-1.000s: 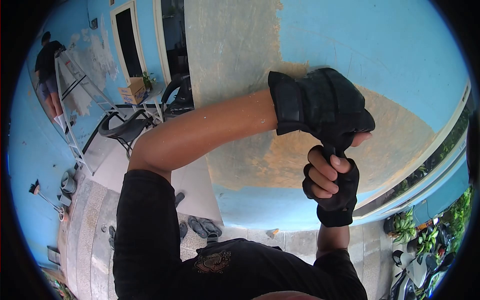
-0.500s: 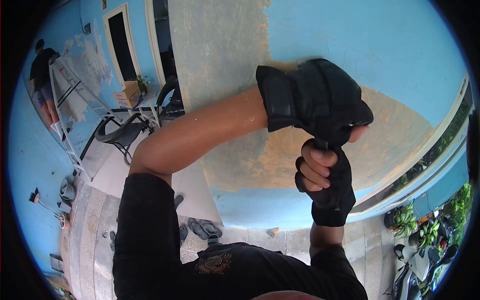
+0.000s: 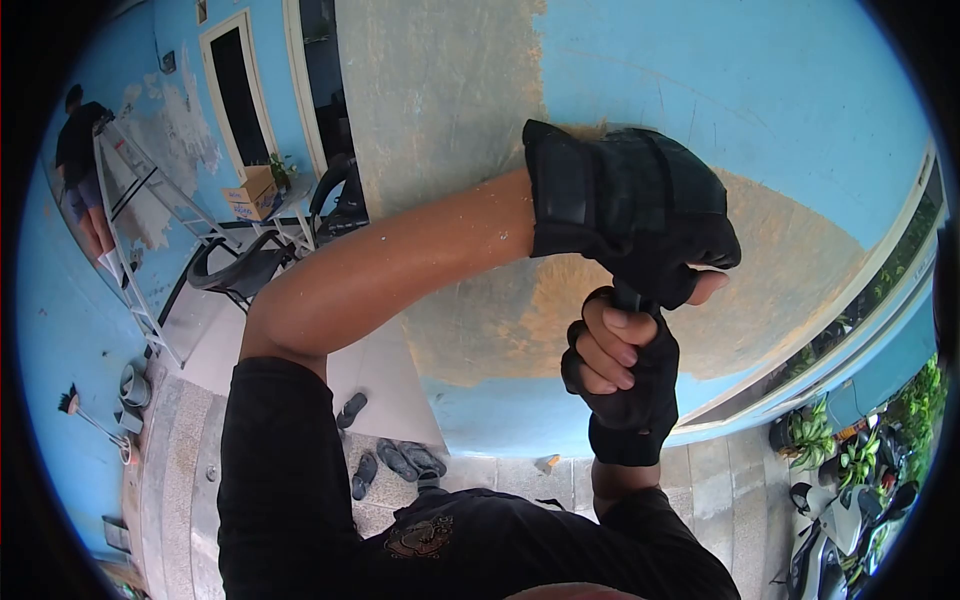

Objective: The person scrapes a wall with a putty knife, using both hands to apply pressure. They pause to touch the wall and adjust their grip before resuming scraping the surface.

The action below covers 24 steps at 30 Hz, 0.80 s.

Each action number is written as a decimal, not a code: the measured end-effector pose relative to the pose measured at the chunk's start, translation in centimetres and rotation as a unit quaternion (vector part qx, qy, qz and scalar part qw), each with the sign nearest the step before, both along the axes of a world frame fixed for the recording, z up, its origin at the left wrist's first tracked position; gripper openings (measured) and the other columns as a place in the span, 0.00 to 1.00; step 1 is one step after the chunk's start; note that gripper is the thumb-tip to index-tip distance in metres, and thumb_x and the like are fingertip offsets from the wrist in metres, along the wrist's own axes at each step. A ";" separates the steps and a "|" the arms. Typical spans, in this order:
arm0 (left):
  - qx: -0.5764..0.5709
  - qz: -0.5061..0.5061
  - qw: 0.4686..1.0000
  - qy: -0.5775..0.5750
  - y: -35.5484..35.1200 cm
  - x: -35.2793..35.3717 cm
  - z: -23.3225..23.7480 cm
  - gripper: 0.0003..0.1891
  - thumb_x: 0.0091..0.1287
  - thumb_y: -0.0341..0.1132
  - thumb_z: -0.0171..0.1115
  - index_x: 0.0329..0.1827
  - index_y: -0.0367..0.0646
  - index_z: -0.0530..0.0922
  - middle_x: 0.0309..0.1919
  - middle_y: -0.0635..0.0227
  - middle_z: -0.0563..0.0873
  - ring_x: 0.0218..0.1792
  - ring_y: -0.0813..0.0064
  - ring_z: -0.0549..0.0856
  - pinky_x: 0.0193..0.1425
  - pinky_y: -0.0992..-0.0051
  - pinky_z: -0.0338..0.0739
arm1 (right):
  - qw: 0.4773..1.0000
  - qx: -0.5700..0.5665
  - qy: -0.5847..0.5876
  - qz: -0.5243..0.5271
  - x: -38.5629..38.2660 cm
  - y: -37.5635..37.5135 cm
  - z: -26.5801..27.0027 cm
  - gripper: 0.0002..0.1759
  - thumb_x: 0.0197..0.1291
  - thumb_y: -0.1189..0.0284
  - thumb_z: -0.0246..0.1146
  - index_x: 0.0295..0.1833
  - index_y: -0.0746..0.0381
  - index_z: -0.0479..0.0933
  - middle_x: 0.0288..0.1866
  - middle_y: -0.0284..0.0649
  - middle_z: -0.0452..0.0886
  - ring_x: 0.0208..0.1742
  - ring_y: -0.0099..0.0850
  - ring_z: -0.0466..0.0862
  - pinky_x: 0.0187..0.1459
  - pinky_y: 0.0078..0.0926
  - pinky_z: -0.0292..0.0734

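Both hands wear black fingerless gloves and are closed on one black-handled tool in front of the wall. My left hand is on top, its back toward me and its thumb tip showing at the right. Just below it, my right hand has its fingers wrapped round the handle. The tool's working end is hidden behind my left hand, so its kind cannot be told. Behind the hands, the wall is light blue paint with a bare patch of grey and tan.
At the far left a person stands on a ladder by a peeling wall. A chair and a cardboard box are nearby. Sandals lie on the floor. Potted plants and a motorbike are at right.
My right hand has moved left and slightly down, with the handle's lower end. My left hand has shifted only slightly. Both still grip the tool.
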<state>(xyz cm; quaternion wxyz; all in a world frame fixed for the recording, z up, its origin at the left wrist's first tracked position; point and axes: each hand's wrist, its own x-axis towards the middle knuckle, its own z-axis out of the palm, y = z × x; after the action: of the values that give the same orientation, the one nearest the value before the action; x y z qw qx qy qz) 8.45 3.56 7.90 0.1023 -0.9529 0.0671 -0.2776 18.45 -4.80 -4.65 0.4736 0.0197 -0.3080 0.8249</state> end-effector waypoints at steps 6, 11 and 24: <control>-0.007 0.031 0.999 0.036 -0.3 -0.3 -0.7 0.12 0.57 0.44 0.67 0.22 0.50 0.77 0.16 0.64 0.77 0.19 0.60 0.80 0.25 0.64 0.73 | 0.999 0.014 -0.040 -0.002 0.0 -0.6 -0.3 0.20 0.66 0.71 0.61 0.22 0.56 0.62 0.13 0.27 0.60 0.10 0.19 0.60 0.15 0.19 0.53; 0.019 0.009 0.999 0.032 -0.2 -0.6 -0.7 0.10 0.58 0.45 0.66 0.24 0.52 0.79 0.16 0.65 0.78 0.19 0.64 0.80 0.25 0.64 0.72 | 0.999 0.004 -0.032 -0.034 -0.5 0.9 -1.7 0.18 0.66 0.70 0.61 0.24 0.57 0.64 0.13 0.26 0.61 0.11 0.19 0.61 0.14 0.20 0.54; 0.032 0.022 0.999 -0.013 0.5 0.6 -0.3 0.11 0.60 0.45 0.64 0.22 0.53 0.78 0.15 0.65 0.77 0.18 0.63 0.79 0.25 0.64 0.73 | 1.000 0.001 -0.008 0.008 0.2 1.1 -0.5 0.20 0.67 0.72 0.57 0.21 0.56 0.62 0.13 0.27 0.60 0.11 0.19 0.60 0.15 0.19 0.55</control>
<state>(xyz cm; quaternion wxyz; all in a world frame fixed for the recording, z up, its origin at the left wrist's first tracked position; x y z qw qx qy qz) 9.08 4.09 7.56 0.1402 -0.9466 0.0534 -0.2853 18.67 -3.70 -5.13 0.4644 0.0161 -0.3126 0.8285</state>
